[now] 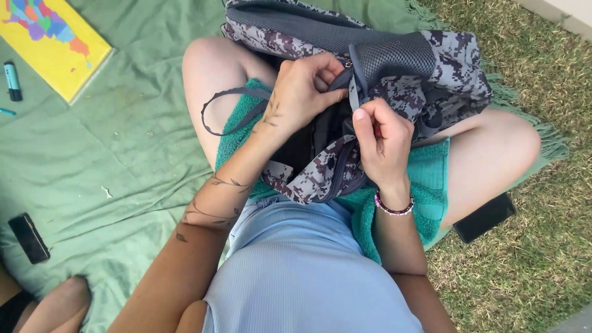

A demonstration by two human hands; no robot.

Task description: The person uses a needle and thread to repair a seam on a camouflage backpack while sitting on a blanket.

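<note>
Two hands are at work in the head view, both yours, at the centre of the frame. Your left hand (pixel 303 91) is closed, pinching the grey edge of the camouflage backpack (pixel 394 68) at its opening. Your right hand (pixel 382 143) is closed too, thumb up, gripping a grey strap or pull just beside the left hand; exactly which part it holds, you cannot tell from here. The backpack lies across your lap, upper centre of the frame, on a teal towel (pixel 425 179) that covers your thighs. A beaded bracelet (pixel 393 209) sits on your right wrist.

At upper left, a yellow map puzzle board (pixel 55 43) rests on the green blanket (pixel 123 160), with a blue marker (pixel 12 80) near it. A black phone (pixel 28 238) lies at lower left on the blanket. Another flat black object (pixel 485 217) shows under your right knee, on the grass (pixel 524 271).
</note>
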